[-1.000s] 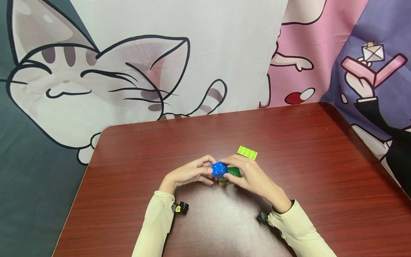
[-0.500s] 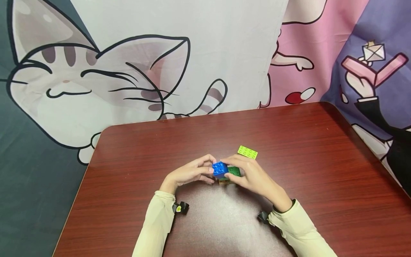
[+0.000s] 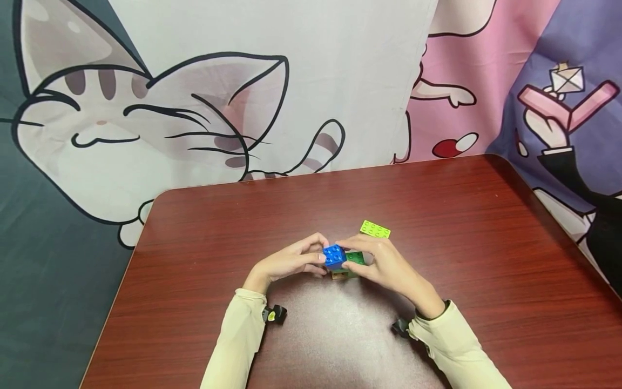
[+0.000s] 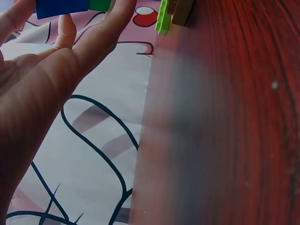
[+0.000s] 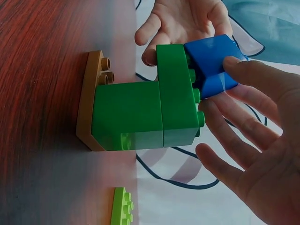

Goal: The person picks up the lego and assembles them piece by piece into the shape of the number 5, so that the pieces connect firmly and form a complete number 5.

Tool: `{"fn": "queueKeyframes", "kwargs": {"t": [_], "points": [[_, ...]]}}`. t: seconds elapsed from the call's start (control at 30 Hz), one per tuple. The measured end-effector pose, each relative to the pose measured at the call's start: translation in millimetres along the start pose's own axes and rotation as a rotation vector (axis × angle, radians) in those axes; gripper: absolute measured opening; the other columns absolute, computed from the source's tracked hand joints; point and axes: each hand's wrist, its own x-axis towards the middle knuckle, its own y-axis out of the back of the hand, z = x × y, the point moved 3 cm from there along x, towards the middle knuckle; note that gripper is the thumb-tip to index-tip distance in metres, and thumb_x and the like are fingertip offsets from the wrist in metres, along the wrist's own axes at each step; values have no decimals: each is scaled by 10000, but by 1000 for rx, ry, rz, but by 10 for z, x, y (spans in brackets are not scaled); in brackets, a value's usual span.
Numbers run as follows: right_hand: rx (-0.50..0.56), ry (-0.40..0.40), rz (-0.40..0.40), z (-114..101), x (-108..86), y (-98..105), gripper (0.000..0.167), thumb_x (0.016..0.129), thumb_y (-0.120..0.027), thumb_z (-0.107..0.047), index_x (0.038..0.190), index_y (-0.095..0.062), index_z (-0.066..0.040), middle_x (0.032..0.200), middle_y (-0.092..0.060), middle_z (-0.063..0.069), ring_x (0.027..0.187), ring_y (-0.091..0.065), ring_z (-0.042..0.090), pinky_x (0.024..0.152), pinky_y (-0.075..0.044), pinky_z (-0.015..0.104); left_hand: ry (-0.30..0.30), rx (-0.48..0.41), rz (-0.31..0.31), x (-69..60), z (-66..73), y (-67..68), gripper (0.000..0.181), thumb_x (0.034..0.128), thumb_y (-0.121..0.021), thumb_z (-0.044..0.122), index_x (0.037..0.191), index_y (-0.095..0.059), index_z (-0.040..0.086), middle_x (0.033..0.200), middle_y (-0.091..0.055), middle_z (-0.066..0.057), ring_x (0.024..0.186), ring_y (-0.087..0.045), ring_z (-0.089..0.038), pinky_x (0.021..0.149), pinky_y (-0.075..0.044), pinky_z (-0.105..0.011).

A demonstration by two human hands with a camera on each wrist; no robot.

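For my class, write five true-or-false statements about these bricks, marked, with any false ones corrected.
1. The right hand holds the blue brick. True.
2. The brown brick is under the green bricks. True.
3. The blue brick is below the green bricks. False: it is above them.
4. The lime brick is on the table, apart from the others. True.
5. The lime brick stands on end. False: it lies flat.
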Motion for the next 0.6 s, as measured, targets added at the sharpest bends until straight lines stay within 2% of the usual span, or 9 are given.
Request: {"fn": "queueKeyframes", "kwargs": {"t": [0.23, 0.6], "points": [[20, -7, 8, 22, -6, 20, 390, 749, -772, -68, 1120, -659, -21, 1040, -674, 40, 932, -632, 181, 779, -509, 334, -9, 11, 3, 12, 1, -11, 217, 950, -492, 106, 1096, -361, 13, 1150, -525, -185, 1023, -563, -246, 923, -379, -570], [34, -6, 15, 46, -20, 10, 389, 738, -776, -50, 1107, -660, -8, 1020, -679, 41, 886, -642, 178, 751, -516, 352, 2, -12, 18, 18, -3, -23, 172, 952, -470, 63, 1080, -364, 20, 1153, -519, -184, 1040, -558, -235, 953, -371, -529]]}}
